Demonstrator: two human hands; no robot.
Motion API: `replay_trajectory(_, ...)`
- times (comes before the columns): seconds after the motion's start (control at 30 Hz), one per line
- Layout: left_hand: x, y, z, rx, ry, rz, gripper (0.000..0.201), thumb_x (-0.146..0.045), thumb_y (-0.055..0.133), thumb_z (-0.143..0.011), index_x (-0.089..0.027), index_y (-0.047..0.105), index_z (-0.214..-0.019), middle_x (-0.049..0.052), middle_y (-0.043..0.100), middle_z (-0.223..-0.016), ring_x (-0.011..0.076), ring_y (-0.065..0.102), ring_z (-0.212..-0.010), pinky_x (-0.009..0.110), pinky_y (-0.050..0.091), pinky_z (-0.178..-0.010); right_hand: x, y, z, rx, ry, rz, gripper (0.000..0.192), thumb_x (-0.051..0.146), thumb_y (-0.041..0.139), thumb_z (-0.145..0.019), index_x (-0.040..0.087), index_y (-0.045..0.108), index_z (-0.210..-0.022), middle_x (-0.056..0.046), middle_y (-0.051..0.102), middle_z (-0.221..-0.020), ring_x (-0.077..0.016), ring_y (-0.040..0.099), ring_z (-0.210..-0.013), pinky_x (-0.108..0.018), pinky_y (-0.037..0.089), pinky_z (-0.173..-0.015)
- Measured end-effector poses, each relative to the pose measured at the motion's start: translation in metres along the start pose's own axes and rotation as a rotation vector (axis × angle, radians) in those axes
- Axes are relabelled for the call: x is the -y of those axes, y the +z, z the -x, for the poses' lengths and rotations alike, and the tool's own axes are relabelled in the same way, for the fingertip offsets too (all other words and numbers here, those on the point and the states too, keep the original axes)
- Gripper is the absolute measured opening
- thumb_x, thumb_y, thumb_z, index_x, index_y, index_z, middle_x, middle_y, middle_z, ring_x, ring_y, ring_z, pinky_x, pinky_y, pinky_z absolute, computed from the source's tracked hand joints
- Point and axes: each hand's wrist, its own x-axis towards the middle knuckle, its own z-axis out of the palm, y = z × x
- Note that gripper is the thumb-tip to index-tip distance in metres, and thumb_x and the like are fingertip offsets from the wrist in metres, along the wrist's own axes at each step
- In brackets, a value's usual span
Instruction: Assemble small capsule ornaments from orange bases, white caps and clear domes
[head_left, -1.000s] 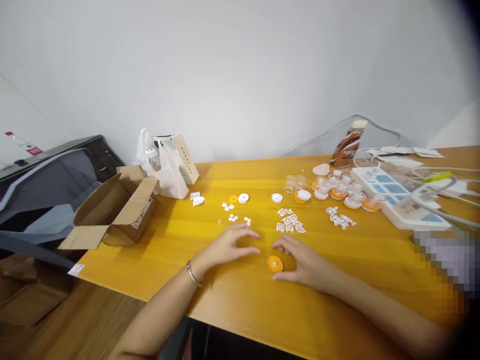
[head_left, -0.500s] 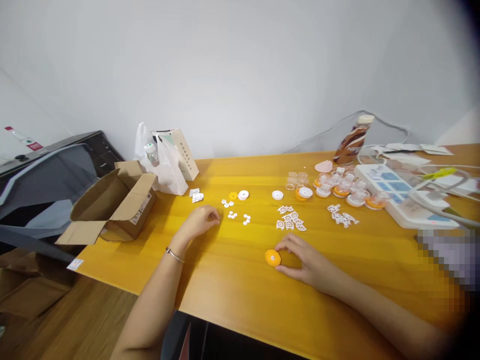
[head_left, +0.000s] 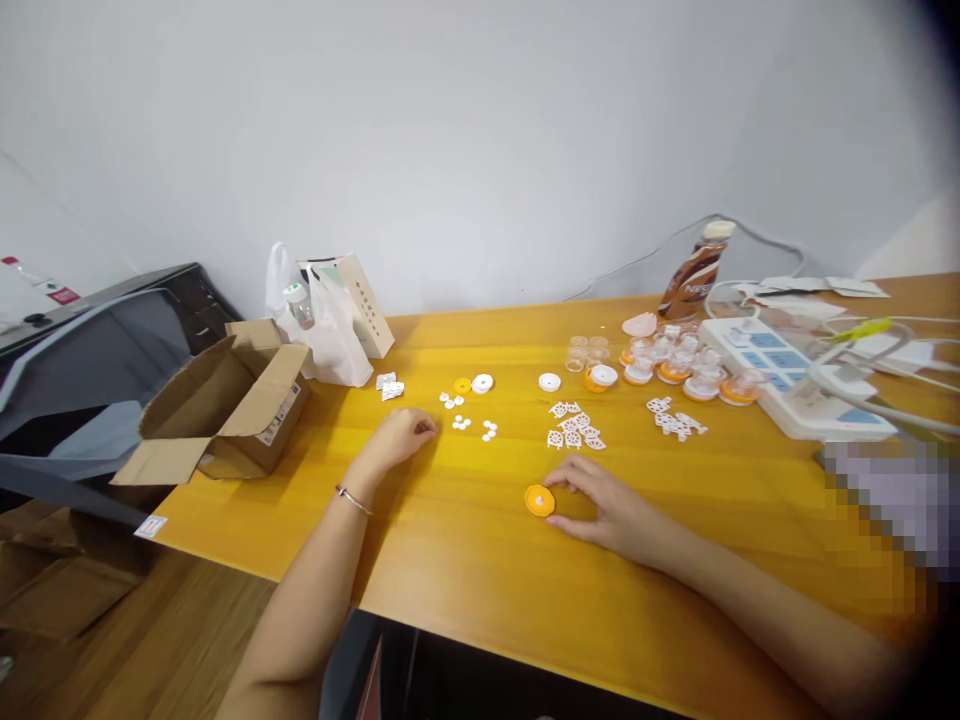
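My right hand [head_left: 596, 500] grips the rim of a round orange plastic disc [head_left: 539, 501] between thumb and fingers, low over the table's front half. A small white piece sits at the disc's centre. My left hand [head_left: 409, 437] rests on the table with its fingertips pinched together; what they hold, if anything, is hidden. Right beside it lie small white round pieces [head_left: 461, 423]. A second little group of white pieces [head_left: 489, 431] is a bit further right. White spoked plastic parts [head_left: 576, 427] lie in a pile beyond my right hand.
Behind stand a yellow disc [head_left: 462, 385], white discs [head_left: 550, 382], clear cups [head_left: 587, 353] and domed clear-and-orange assemblies [head_left: 675, 370]. More white parts [head_left: 676, 420] lie right, near a power strip [head_left: 787, 375] and a bottle [head_left: 694, 270]. An open cardboard box [head_left: 255, 415] and plastic bag [head_left: 337, 345] are left.
The whole view has shifted slightly. Both hands keep about the same place on the table, and the orange disc stays in my right hand, its face a little more visible.
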Motion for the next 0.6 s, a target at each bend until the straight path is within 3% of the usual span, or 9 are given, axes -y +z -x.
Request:
replay_trajectory(0.13,-0.011,0.0,0.004,-0.041,0.019,0.023,0.013,-0.02,0.054,-0.071,-0.014,0.064,-0.069,0.004,0.066,-0.072,0.017,0.059,-0.068,0.026,0.043,-0.067,0.003,-0.001,-0.001,-0.068,0.025,-0.028,0.024,0.036,0.059,-0.075,0.021,0.055,-0.094,-0.005,0.057,-0.087,-0.0177,0.055,-0.078,-0.032,0.047,-0.073)
replay_trajectory(0.23,-0.037,0.011,0.011,-0.068,0.078,0.104,0.015,-0.022,0.049,-0.078,-0.015,0.062,-0.078,0.003,0.066,-0.083,0.015,0.058,-0.077,0.024,0.043,-0.074,0.007,0.0,-0.003,-0.176,0.061,-0.085,0.021,0.037,0.056,-0.078,0.02,0.055,-0.091,-0.004,0.058,-0.08,-0.0168,0.055,-0.073,-0.031,0.047,-0.068)
replay_trajectory(0.33,-0.074,0.033,0.021,-0.038,0.202,0.429,0.015,-0.024,0.047,-0.082,-0.014,0.059,-0.079,0.003,0.063,-0.079,0.0128,0.056,-0.076,0.022,0.043,-0.073,0.012,0.004,-0.004,-0.261,0.101,-0.164,0.016,0.035,0.053,-0.079,0.02,0.058,-0.085,-0.002,0.059,-0.074,-0.0151,0.055,-0.067,-0.029,0.046,-0.063)
replay_trajectory(0.43,-0.104,0.053,0.03,-0.016,0.173,0.637,0.013,-0.025,0.05,-0.081,-0.014,0.057,-0.078,0.002,0.06,-0.076,0.0109,0.053,-0.07,0.021,0.041,-0.066,0.017,0.008,-0.005,-0.253,0.165,-0.239,0.015,0.033,0.053,-0.079,0.02,0.06,-0.08,-0.001,0.06,-0.069,-0.0134,0.054,-0.061,-0.026,0.045,-0.058)
replay_trajectory(0.6,-0.121,0.063,0.038,-0.021,0.14,0.785,0.015,-0.026,0.051,-0.081,-0.013,0.055,-0.076,0.002,0.058,-0.074,0.0106,0.053,-0.069,0.021,0.041,-0.066,0.023,0.012,-0.004,-0.265,0.22,-0.335,0.015,0.033,0.055,-0.077,0.02,0.062,-0.077,0.0,0.063,-0.069,-0.0135,0.056,-0.063,-0.025,0.045,-0.06)
